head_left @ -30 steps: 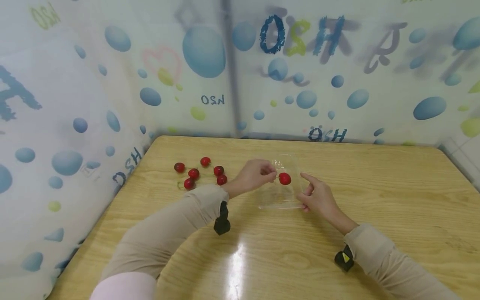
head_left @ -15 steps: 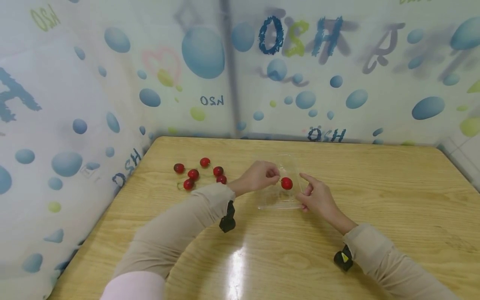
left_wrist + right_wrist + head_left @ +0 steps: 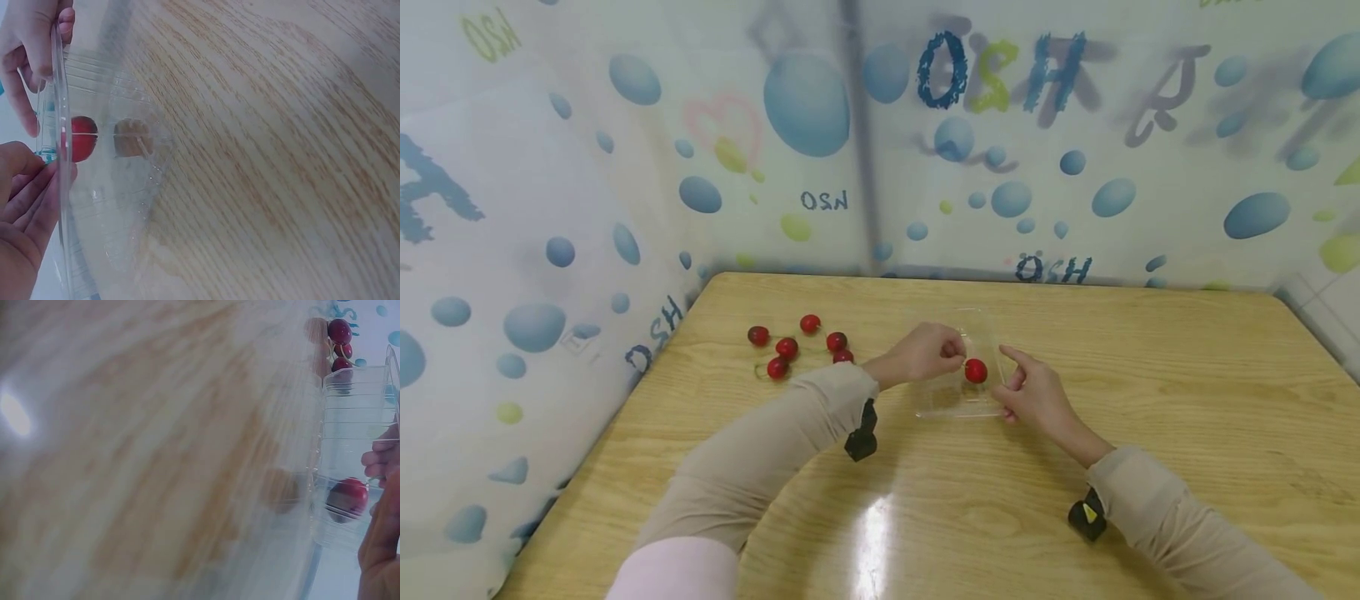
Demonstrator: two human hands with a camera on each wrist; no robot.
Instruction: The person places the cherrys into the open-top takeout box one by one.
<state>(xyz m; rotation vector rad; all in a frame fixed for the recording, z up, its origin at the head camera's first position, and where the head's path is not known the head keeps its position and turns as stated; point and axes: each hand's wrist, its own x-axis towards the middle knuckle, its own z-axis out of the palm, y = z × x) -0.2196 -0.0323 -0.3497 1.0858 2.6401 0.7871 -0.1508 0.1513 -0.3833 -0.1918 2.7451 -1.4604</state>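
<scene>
By its stem, my left hand (image 3: 927,352) pinches a red cherry (image 3: 976,371) over a clear plastic box (image 3: 951,415). The left wrist view has the cherry (image 3: 85,145) showing through the box's transparent wall, below the rim. In the right wrist view the same cherry (image 3: 350,497) hangs within the box walls, beside the left fingertips. My right hand (image 3: 1039,395) holds the right side of the box, thumb and index finger set apart along the rim. That hand (image 3: 37,37) also appears at the upper left of the left wrist view.
Several other cherries (image 3: 787,348) with stems lie loose on the wooden table (image 3: 1000,500), left of the box. My left forearm passes close in front of them. A patterned curtain (image 3: 1075,200) stands behind the table and along its left side.
My left hand has moved slightly right and toward me, and the cherry has gone with it, a little lower in the head view. My right hand stays at the box.
</scene>
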